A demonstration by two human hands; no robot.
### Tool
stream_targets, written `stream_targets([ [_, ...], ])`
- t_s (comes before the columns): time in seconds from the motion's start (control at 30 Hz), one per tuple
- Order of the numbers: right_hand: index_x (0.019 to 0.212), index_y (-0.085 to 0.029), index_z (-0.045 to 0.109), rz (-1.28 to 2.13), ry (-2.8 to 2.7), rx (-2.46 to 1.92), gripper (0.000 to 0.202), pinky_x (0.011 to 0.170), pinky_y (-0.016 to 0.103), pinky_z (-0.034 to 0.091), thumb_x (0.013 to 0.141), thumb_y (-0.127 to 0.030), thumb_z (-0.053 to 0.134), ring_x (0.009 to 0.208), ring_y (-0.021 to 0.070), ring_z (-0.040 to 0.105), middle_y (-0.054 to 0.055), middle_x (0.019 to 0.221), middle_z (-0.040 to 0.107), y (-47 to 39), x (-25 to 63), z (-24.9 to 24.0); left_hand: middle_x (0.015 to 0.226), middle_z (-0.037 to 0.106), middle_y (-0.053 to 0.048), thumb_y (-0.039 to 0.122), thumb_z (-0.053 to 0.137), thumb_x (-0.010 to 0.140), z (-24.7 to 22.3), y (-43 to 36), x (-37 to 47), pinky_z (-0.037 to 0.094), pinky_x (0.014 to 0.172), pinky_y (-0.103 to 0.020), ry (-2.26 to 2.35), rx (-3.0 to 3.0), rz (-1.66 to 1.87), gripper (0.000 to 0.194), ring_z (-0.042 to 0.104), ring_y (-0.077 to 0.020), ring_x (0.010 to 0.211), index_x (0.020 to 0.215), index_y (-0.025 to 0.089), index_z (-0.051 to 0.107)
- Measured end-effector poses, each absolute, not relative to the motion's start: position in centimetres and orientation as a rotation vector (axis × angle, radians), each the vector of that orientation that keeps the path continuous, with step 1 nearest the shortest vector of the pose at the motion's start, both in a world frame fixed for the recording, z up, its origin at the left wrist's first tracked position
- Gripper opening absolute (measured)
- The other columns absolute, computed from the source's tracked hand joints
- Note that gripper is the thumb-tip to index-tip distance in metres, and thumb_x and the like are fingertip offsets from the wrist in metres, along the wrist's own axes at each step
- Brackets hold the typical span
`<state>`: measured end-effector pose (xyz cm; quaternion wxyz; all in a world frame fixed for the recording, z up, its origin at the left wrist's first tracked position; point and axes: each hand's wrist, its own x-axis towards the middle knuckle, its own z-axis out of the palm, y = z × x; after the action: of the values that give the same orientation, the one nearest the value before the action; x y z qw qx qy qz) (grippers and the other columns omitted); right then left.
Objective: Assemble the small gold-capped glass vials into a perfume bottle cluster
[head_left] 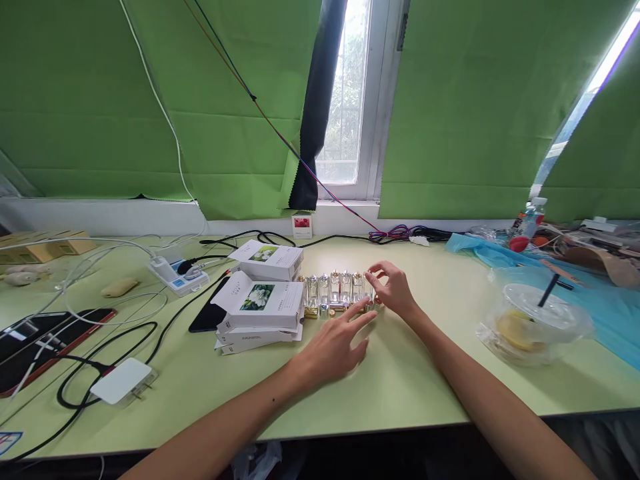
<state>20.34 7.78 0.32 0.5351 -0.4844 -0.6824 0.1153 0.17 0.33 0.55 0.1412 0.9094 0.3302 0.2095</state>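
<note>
Small clear glass bottles (336, 285) with metallic tops, looking like perfume bottles, stand side by side in a row on the table. Gold and silver caps (324, 311) lie along the row's near side. At the row's right end, my right hand (394, 291) has thumb and fingers closed around a bottle, partly hidden by the fingers. My left hand (337, 347) rests low in front of the row, its fingers stretched apart towards the caps at the right end, holding nothing. Left of the bottles is a stack of white boxes (280, 313) with flower pictures, flaps open.
A power strip (177, 275), cables, a white charger (124, 381) and dark phones (43, 343) occupy the left side. To the right stand a lidded plastic cup (533, 320) with a straw, blue plastic sheeting (607, 327) and a drink bottle (529, 220). A small white box (302, 227) stands against the wall.
</note>
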Motion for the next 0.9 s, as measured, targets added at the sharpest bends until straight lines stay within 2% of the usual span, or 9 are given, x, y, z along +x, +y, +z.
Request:
stream_targets([
  [0.2, 0.08, -0.021, 0.064, 0.252, -1.641, -1.156, 0.018, 0.053, 0.03, 0.056, 0.087, -0.037, 0.061, 0.082, 0.0233, 0.066, 0.01, 0.088, 0.07, 7.53, 20.31, 0.54, 0.164, 0.032, -0.005, 0.035, 0.057, 0.096, 0.59, 0.47, 0.18, 0.05, 0.109, -0.051, 0.901, 2.641, 0.561, 0.056, 0.057, -0.0308, 0.133, 0.15, 0.032, 0.043],
  [0.47, 0.079, -0.02, 0.064, 0.251, -1.657, -1.151, 0.019, 0.055, 0.03, 0.056, 0.086, -0.037, 0.062, 0.081, 0.0224, 0.067, 0.008, 0.085, 0.069, 7.42, 20.42, 0.72, 0.163, 0.035, -0.007, 0.037, 0.056, 0.097, 0.65, 0.29, 0.19, 0.05, 0.109, -0.051, 0.911, 2.657, 0.512, 0.049, 0.054, -0.0321, 0.136, 0.145, 0.028, 0.048],
  [0.77, 0.08, -0.02, 0.065, 0.286, -1.713, -1.142, 0.019, 0.055, 0.031, 0.057, 0.086, -0.038, 0.063, 0.078, 0.022, 0.067, 0.008, 0.087, 0.069, 7.26, 20.93, 0.99, 0.148, 0.053, -0.009, 0.034, 0.056, 0.098, 1.04, -0.08, 0.27, 0.054, 0.104, -0.047, 0.854, 2.667, 0.632, 0.035, 0.061, -0.0282, 0.128, 0.132, 0.025, 0.058],
  [0.9, 0.082, -0.02, 0.065, 0.312, -1.716, -1.126, 0.021, 0.054, 0.032, 0.057, 0.087, -0.04, 0.063, 0.077, 0.0223, 0.067, 0.009, 0.088, 0.068, 7.27, 21.02, 0.94, 0.148, 0.052, -0.009, 0.032, 0.057, 0.097, 0.81, -0.03, 0.31, 0.057, 0.101, -0.045, 0.868, 2.655, 0.682, 0.036, 0.064, -0.0273, 0.122, 0.132, 0.026, 0.058],
])
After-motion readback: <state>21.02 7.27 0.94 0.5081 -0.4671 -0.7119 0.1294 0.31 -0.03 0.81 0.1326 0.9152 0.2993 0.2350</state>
